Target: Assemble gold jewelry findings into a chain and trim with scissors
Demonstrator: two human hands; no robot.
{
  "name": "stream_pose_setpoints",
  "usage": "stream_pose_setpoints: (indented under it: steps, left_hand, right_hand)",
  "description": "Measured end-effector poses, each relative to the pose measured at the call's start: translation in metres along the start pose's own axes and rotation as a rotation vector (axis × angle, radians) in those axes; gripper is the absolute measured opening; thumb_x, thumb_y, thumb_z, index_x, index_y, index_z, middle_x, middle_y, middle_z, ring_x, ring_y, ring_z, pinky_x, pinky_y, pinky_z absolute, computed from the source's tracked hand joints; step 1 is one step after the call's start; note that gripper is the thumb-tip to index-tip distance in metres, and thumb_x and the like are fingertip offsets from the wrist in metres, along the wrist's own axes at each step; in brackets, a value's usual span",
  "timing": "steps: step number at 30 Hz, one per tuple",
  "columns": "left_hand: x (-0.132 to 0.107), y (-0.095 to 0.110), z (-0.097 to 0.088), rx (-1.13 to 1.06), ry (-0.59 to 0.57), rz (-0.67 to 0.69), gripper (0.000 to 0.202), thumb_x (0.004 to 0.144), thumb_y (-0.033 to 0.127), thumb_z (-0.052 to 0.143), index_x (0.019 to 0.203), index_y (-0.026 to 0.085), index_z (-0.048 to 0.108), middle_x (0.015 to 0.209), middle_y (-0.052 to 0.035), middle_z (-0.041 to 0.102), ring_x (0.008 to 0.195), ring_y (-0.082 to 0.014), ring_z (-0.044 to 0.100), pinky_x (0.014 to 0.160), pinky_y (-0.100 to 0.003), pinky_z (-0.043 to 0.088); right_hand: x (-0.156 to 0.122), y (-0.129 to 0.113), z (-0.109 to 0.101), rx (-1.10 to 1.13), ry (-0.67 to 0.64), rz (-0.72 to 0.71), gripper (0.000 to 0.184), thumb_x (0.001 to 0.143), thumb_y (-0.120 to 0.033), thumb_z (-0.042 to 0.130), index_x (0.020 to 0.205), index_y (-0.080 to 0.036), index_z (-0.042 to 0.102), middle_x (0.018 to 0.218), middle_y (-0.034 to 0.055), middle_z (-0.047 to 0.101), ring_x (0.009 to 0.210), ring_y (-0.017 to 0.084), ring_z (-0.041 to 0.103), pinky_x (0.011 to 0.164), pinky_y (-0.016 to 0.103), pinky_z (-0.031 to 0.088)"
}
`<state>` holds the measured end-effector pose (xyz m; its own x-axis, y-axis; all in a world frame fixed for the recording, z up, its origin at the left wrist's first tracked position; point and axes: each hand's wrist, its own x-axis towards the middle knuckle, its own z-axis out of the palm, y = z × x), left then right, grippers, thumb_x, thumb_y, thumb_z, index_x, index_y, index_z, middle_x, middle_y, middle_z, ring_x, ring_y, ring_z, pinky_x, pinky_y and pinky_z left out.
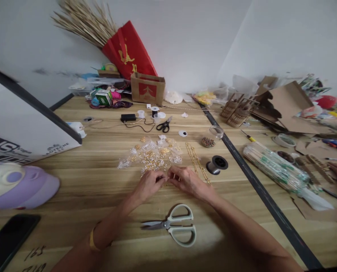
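Low in the centre of the frame, white-handled scissors (172, 224) lie on the desk (72, 189). Just above them the left hand (147, 185) and right hand (187, 180) meet fingertip to fingertip, both pinched narrow on a small gold piece (165, 184) too tiny to make out. Just beyond the fingertips lies a heap of gold findings (153, 155), with a gold chain (197, 160) and a wire spool (217, 164) to its right.
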<state>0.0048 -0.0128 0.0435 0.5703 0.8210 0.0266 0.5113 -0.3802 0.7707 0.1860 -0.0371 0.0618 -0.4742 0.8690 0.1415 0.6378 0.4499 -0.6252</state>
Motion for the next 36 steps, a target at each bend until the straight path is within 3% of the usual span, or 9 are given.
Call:
stream_pose_setpoints:
  steps: [10,16,25,36]
  left_hand:
    - [0.003,-0.006,0.006,0.028,-0.004,-0.042,0.026,0.081,0.024,0.046,0.069,0.014,0.066,0.057,0.0009,0.058,0.056,-0.0115,0.049,0.054,-0.021,0.033]
    - [0.000,-0.004,0.013,0.179,-0.018,-0.098,0.015,0.077,0.016,0.053,0.079,0.016,0.068,0.076,-0.0036,0.068,0.069,-0.0153,0.058,0.067,-0.024,0.040]
    - [-0.010,0.001,0.026,0.548,-0.095,-0.088,0.012,0.082,0.023,0.053,0.084,0.018,0.063,0.093,-0.0062,0.063,0.089,-0.0210,0.058,0.076,-0.030,0.041]
    - [-0.006,-0.001,0.030,0.573,-0.109,-0.066,0.016,0.086,0.021,0.048,0.082,0.017,0.063,0.088,-0.0048,0.062,0.086,-0.0181,0.057,0.077,-0.028,0.041]
  right_hand:
    - [0.002,0.017,0.006,0.062,-0.026,-0.035,0.011,0.082,-0.009,0.052,0.080,-0.017,0.059,0.074,0.0018,0.062,0.063,0.012,0.054,0.059,0.020,0.036]
    - [0.002,0.025,0.003,-0.022,-0.052,0.016,0.010,0.083,-0.011,0.050,0.080,-0.017,0.058,0.074,0.0019,0.059,0.063,0.012,0.050,0.057,0.021,0.032]
    - [0.000,0.046,0.018,0.231,-0.028,0.067,0.008,0.083,-0.016,0.048,0.077,-0.015,0.054,0.067,-0.0023,0.050,0.060,0.009,0.043,0.057,0.019,0.033]
    - [-0.004,0.058,0.030,0.345,0.002,0.122,0.011,0.083,-0.022,0.050,0.078,-0.014,0.056,0.064,-0.0030,0.048,0.058,0.009,0.040,0.053,0.019,0.031]
